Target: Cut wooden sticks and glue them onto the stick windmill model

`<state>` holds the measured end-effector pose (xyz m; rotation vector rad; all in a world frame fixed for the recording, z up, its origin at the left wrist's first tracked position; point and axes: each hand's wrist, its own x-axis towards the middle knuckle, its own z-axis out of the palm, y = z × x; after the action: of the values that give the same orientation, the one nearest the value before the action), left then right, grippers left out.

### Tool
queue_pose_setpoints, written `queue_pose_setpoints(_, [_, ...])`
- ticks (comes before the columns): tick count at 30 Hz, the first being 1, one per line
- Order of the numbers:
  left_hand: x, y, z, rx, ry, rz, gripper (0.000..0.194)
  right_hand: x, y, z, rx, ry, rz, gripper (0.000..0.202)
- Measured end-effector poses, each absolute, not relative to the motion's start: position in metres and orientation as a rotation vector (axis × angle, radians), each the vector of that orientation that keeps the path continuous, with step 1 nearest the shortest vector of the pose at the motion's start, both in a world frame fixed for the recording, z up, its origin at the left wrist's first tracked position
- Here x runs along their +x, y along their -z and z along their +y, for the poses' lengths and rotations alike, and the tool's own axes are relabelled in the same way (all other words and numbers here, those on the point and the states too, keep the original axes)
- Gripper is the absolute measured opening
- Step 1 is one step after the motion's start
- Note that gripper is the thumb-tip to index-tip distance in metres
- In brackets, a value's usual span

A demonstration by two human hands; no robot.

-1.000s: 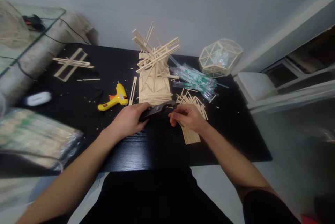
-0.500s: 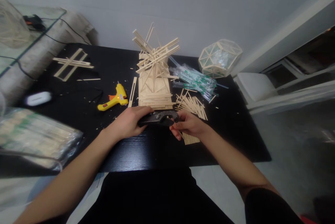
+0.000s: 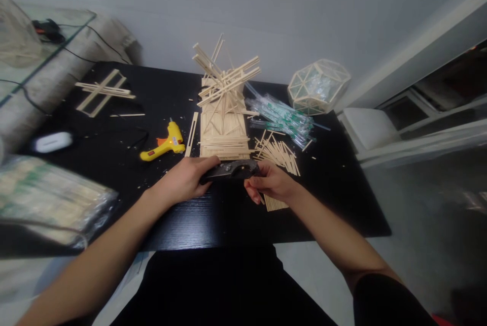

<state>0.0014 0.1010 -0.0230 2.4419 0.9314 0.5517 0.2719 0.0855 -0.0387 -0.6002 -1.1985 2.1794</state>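
Observation:
My left hand is closed around the handles of black cutting pliers, held level above the table's front part. My right hand is at the jaw end, fingers pinched on a thin wooden stick. Only a short piece of the stick shows below the fingers; its end at the jaws is hidden. Just beyond the pliers stands a wooden stick model with crossed, windmill-like blades. Loose cut sticks lie to its right, and a flat panel of sticks is partly under my right hand.
A yellow glue gun lies left of the model. Farther left are a crossed stick frame, a white oval object and a bagged stick bundle. Clear plastic wrappers and a polyhedral stick frame occupy the back right.
The pliers' jaws and handles look closer together than before. Both hands stay in nearly the same place; the view has shifted slightly.

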Motion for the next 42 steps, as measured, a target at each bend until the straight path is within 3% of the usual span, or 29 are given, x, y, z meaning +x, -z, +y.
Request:
queue_pose_setpoints(11, [-0.001,0.022,0.102,2.478,-0.435,1.063,0.016,0.271,0.039,0.087,-0.671,-2.168,-1.122,0.028])
queue_pose_setpoints(19, [0.004,0.021,0.102,2.264,-0.484,1.11,0.003,0.272,0.039,0.092,-0.756,-2.116,-1.096,0.031])
queue_pose_setpoints(38, [0.011,0.027,0.1,2.21,-0.503,1.249,0.006,0.27,0.028,0.092,-0.938,-1.731,-1.253,0.029])
queue_pose_setpoints(42, [0.008,0.023,0.103,2.126,-0.654,1.385,0.018,0.271,0.03,0.093,-0.975,-1.687,-1.296,0.031])
